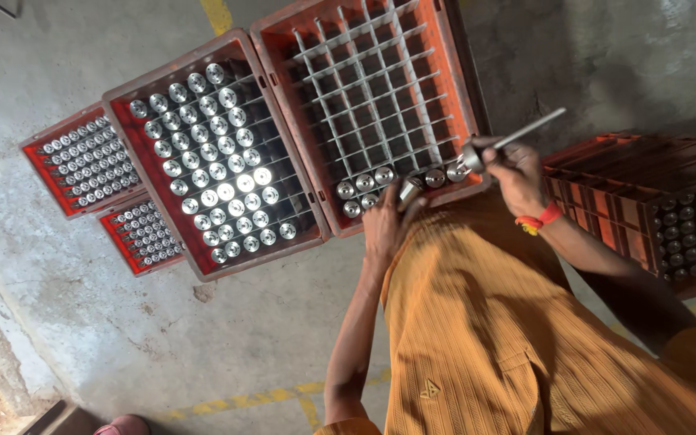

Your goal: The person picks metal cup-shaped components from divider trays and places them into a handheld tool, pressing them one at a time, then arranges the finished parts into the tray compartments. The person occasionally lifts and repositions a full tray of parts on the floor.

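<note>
My left hand [386, 224] grips a short shiny metal cylinder [409, 189] at the near edge of a red crate [279, 48] with a grey grid divider. My right hand [519, 173], with a red band at the wrist, holds a thin metal rod [529, 129] with a cylindrical metal piece [470, 157] on its lower end, just over the crate's near right corner. Several metal cylinders [364, 184] stand in the nearest row of cells; the other cells look hollow. My orange garment [477, 322] fills the lower middle.
To the left, a second red crate [122, 101] is packed with shiny cylinders. Two smaller red crates [38, 157] of small cylinders lie further left. A dark red crate [606, 173] with dark cylinders sits on the right. The concrete floor [243, 338] carries yellow painted lines.
</note>
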A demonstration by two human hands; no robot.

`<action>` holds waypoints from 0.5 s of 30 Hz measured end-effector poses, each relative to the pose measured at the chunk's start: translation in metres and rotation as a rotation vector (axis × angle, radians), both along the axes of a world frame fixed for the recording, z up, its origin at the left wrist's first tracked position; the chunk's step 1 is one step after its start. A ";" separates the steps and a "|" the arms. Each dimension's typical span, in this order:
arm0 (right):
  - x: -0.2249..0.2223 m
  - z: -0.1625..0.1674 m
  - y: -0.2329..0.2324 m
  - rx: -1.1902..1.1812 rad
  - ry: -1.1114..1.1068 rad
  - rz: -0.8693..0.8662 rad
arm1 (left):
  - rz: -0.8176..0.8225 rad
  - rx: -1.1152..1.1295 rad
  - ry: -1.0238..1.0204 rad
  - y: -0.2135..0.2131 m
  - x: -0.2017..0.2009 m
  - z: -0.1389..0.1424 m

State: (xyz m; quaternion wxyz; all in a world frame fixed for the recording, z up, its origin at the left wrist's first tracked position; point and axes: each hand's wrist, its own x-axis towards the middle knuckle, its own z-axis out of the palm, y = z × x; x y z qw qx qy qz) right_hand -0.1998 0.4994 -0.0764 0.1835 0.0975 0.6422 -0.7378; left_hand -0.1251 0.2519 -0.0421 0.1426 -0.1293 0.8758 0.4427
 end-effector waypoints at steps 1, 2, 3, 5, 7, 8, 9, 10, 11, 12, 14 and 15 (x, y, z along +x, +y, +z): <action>-0.004 0.000 0.004 -0.031 0.023 -0.025 | -0.024 -0.057 0.104 -0.003 -0.001 -0.004; -0.008 0.001 0.009 -0.063 0.044 -0.050 | -0.048 -0.114 0.206 -0.005 0.000 -0.008; -0.009 0.002 0.012 -0.095 0.062 -0.076 | -0.075 -0.169 0.304 -0.006 0.002 -0.011; -0.009 0.003 0.015 -0.080 0.100 -0.066 | -0.106 -0.145 0.399 -0.006 0.008 -0.015; -0.003 0.003 0.014 -0.048 0.099 -0.057 | -0.101 -0.108 0.420 -0.006 0.017 -0.019; 0.001 0.002 0.011 -0.021 0.074 -0.056 | -0.085 -0.082 0.388 -0.008 0.021 -0.021; 0.006 0.001 0.009 0.005 0.048 -0.054 | -0.068 -0.056 0.355 -0.012 0.026 -0.022; 0.012 0.001 0.007 -0.012 0.044 -0.053 | -0.030 -0.072 0.380 -0.018 0.032 -0.023; 0.018 -0.001 0.004 -0.033 0.041 -0.049 | 0.011 -0.092 0.406 -0.028 0.037 -0.024; 0.022 -0.002 0.000 -0.055 0.041 -0.044 | 0.054 -0.114 0.435 -0.040 0.042 -0.025; 0.032 -0.004 -0.006 -0.027 -0.007 -0.035 | 0.149 -0.280 0.477 -0.075 0.055 -0.026; 0.036 -0.004 -0.009 -0.014 -0.034 -0.027 | 0.196 -0.342 0.385 -0.096 0.063 -0.027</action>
